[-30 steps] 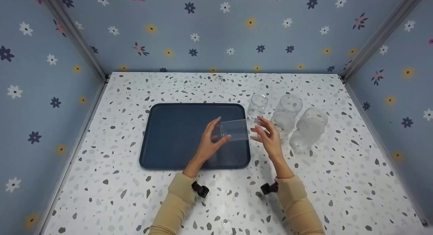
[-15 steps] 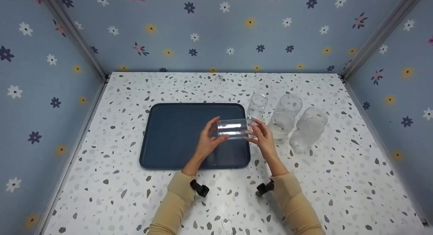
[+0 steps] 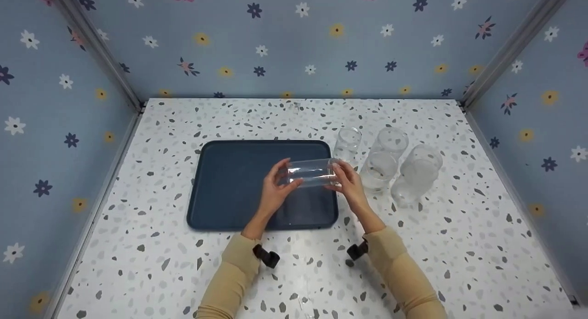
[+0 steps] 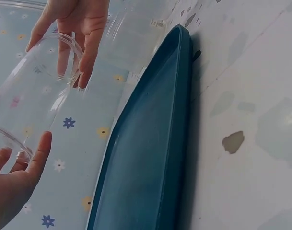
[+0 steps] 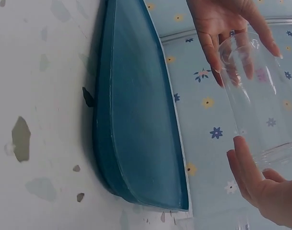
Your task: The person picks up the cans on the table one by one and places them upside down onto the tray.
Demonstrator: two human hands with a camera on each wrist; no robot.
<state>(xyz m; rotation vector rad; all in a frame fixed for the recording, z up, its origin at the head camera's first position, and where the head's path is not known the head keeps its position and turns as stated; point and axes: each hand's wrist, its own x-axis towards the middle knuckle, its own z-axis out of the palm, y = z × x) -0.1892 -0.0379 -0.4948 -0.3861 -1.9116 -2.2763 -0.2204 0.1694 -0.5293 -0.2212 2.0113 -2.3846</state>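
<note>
A clear, straight-sided drinking glass [image 3: 311, 173] lies on its side in the air over the right part of the dark blue tray [image 3: 234, 190]. My left hand [image 3: 274, 190] holds its left end between thumb and fingers. At the other end, my right hand [image 3: 351, 186] grips the glass by its rounded edge. Seen from the left wrist, the glass [image 4: 38, 91] spans the space between both hands, apart from the tray [image 4: 141, 148]. The right wrist view also shows the glass [image 5: 261, 100] see-through, with thumb and fingers around each end.
Several other clear glasses stand right of the tray: a narrow one [image 3: 347, 142] by its corner, wider ones [image 3: 379, 169] beside it, and a cloudy-looking pair [image 3: 417, 174] farthest right. The speckled white table [image 3: 303, 264] is walled by flower-patterned panels [image 3: 303, 48].
Both hands and the glass have shifted a little to the left over the tray. The right hand has come closer to the left one. Bright reflections now show on the glass.
</note>
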